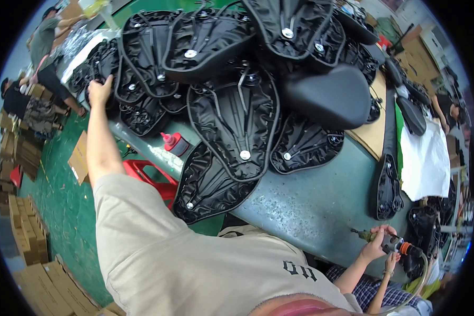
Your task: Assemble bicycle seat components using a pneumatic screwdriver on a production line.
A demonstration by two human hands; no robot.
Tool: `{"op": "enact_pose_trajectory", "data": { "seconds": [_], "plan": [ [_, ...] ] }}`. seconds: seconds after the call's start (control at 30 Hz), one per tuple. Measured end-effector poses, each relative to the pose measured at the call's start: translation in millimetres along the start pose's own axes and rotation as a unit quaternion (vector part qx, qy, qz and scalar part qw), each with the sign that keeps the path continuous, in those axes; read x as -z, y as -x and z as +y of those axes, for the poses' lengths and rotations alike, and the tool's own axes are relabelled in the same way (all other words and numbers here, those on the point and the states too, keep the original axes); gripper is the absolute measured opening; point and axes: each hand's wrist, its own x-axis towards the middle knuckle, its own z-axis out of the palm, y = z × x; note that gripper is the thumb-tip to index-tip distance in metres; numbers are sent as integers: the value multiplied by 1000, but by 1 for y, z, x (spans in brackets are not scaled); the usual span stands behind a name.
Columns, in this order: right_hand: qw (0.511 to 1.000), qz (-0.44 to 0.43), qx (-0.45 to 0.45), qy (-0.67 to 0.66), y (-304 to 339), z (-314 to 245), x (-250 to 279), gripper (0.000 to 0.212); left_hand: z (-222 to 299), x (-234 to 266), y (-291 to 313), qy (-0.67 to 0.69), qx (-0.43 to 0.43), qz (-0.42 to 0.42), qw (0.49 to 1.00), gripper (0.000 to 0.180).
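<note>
Far out to the left, my left hand [100, 90] is closed at the edge of a black bicycle saddle [104, 59], thumb apart from the fingers. This saddle lies underside up, at the left end of a heap of similar ones. At the lower right, my right hand [374, 246] is wrapped round an air drill [391, 242] with an orange hose fitting, its bit pointing left over the table edge. A large saddle [234, 121], underside up with metal rails, lies mid-table. Another saddle [329, 97] shows its smooth black top.
The grey-green metal table [300, 210] carries the heap. A red-capped bottle [175, 143] stands near its edge above a red stool [155, 176]. A clear hose [420, 279] trails from the drill. A co-worker's hand [391, 263] is close below it. Cartons [29, 226] line the left floor.
</note>
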Motion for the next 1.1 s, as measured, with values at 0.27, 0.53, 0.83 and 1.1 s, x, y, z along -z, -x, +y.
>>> {"op": "enact_pose_trajectory", "data": {
  "seconds": [0.27,0.53,0.83,1.1],
  "plan": [
    [999,6,-22,27,-12,2,4,29,58,48,29,6,-80,26,996,79],
    [995,-53,-72,-52,-33,-5,1,37,198,202,20,157,-294,362,870,57],
    [968,-96,-123,-196,-53,6,27,35,579,271,356,284,-744,134,590,30],
    [877,-230,-202,-371,-107,34,-69,36,781,167,521,61,-854,4,517,36]
  ]
}}
